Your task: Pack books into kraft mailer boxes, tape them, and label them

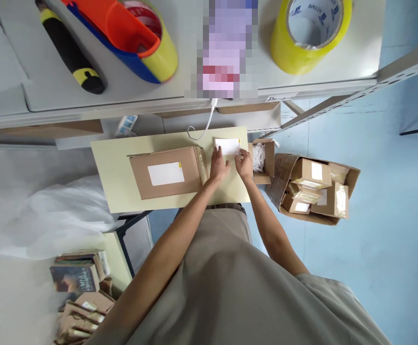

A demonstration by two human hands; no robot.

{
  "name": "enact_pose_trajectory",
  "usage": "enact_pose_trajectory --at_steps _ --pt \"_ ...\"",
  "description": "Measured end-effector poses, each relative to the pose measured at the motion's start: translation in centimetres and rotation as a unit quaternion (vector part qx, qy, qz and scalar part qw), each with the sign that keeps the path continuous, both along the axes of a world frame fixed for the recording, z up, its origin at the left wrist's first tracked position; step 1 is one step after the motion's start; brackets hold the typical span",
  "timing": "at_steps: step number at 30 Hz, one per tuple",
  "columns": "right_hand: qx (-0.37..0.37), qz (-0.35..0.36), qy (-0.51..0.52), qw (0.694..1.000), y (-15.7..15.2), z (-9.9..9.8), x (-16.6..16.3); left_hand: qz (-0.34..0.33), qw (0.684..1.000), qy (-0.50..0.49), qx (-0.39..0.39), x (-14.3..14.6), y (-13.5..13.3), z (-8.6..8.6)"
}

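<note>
A white label sheet (227, 146) lies on the pale yellow table (115, 187), near its far edge. My left hand (218, 165) rests just below the label, fingers bent onto its lower left edge. My right hand (244, 164) pinches the label's lower right corner. Both hands are closed on the label. To the left of my left hand lies a brown cardboard box (168, 171) with a white label on top, almost touching the hand.
A small open carton of white items (262, 160) stands at the table's right edge. A big carton of labelled parcels (315, 189) sits on the blue floor. On the upper shelf lie a tape dispenser (130, 33), a yellow tape roll (307, 33) and a black-yellow tool (70, 50). Books (77, 278) are stacked lower left.
</note>
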State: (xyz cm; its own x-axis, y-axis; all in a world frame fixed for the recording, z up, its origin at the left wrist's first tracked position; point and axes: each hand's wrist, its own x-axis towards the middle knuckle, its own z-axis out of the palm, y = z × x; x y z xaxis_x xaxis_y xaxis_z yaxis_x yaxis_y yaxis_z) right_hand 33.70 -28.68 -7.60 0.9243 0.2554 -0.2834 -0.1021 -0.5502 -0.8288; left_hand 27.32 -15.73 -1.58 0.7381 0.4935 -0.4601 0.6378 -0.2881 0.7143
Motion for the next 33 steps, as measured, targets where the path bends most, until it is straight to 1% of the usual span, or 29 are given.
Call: enact_pose_trajectory --at_steps 4,8,11,15,17,22,27,33 --pt "-0.030 0.025 -0.018 0.999 0.2 0.5 -0.1 -0.011 1.000 -0.020 0.021 -0.3 -0.8 0.8" --pt "-0.057 0.042 -0.021 0.997 0.5 1.3 -0.3 -0.033 0.998 -0.035 0.033 -0.3 -2.2 1.7" --pt "-0.036 0.062 -0.025 0.997 0.9 1.9 -0.2 -0.041 0.997 -0.044 0.041 -0.1 -3.2 2.2" --pt "0.013 0.103 -0.001 0.995 1.8 2.2 0.4 -0.017 0.999 -0.045 0.025 0.4 -3.3 2.3" --pt "0.027 0.101 0.015 0.994 2.3 2.2 0.7 -0.003 0.999 -0.041 0.005 0.6 -2.8 2.3" --pt "0.041 0.065 0.028 0.997 2.8 1.9 0.8 0.010 0.999 -0.029 -0.027 0.8 -1.6 2.2" --pt "0.033 0.047 0.019 0.998 2.8 1.8 0.5 -0.003 0.999 -0.038 -0.031 0.6 -1.6 2.4" --pt "0.009 0.047 0.027 0.998 2.9 1.7 0.5 -0.019 0.998 -0.044 -0.034 0.6 -1.5 2.5"
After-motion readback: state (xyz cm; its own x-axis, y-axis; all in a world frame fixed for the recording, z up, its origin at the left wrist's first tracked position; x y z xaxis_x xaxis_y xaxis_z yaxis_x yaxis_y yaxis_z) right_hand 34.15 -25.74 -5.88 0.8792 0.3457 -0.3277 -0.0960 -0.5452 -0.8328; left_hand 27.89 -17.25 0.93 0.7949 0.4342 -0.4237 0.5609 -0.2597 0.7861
